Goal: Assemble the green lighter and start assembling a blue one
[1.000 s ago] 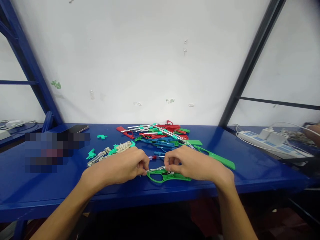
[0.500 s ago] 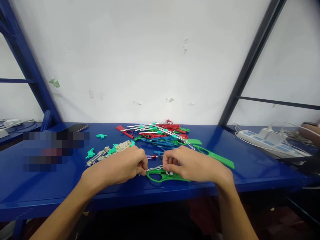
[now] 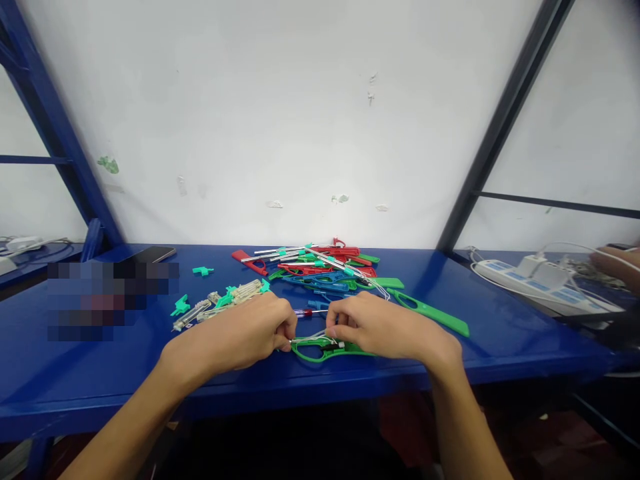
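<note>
Near the table's front edge lies a green plastic handle piece (image 3: 320, 355) with an oval opening. My left hand (image 3: 250, 328) pinches the left end of thin white wires (image 3: 307, 339) at the tip of this piece. My right hand (image 3: 377, 328) has its fingertips closed on the same wires, above the middle of the green piece, and covers part of its right end. A small white connector (image 3: 341, 345) shows just under the right fingers. Behind the hands lies a screwdriver (image 3: 304, 313) with a clear and red handle.
A pile of red, blue and green handles (image 3: 320, 270) with metal strips lies at the back. Pale and teal parts (image 3: 245, 291) are left of centre. A power strip (image 3: 545, 287) stands at right, with another person's hand (image 3: 617, 267) beyond. A phone (image 3: 157, 254) lies back left.
The green piece and the small white connector have shifted slightly under my right hand. Both hands keep their pinch almost in place. The other person's hand at the far right has moved left.
</note>
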`<state>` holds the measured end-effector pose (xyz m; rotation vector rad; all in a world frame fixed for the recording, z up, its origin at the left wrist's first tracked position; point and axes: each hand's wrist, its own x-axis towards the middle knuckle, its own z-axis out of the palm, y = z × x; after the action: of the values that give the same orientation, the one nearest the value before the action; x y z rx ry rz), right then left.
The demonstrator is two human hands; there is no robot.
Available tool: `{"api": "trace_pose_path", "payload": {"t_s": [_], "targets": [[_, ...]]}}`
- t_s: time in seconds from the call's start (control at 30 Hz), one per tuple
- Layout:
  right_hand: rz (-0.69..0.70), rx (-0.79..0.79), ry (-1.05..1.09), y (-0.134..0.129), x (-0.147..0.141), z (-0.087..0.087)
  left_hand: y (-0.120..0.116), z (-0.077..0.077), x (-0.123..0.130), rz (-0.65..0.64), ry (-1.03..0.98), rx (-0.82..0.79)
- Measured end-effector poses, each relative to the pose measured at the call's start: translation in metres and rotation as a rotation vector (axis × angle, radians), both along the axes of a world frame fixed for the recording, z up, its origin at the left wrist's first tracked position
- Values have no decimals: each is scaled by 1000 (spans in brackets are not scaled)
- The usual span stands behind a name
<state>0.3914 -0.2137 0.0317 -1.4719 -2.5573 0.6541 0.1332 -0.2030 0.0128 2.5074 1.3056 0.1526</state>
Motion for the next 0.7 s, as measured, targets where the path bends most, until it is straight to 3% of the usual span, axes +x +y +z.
{"api": "trace_pose_path", "payload": {"t_s": [0.3,0.47,0.6,0.7], "targets": [[-83,-184,84,0,12,-1,-1,-2,2,-38,-8,52],[-75,-201,60,3,10,-3,-4,-2,11,-60,-22,64],[-67,-189,40,4,10,-4,-2,9,10,-53,-49,86],[-69,-184,23,4,10,-2,7,23,-7,13,-88,142]]}}
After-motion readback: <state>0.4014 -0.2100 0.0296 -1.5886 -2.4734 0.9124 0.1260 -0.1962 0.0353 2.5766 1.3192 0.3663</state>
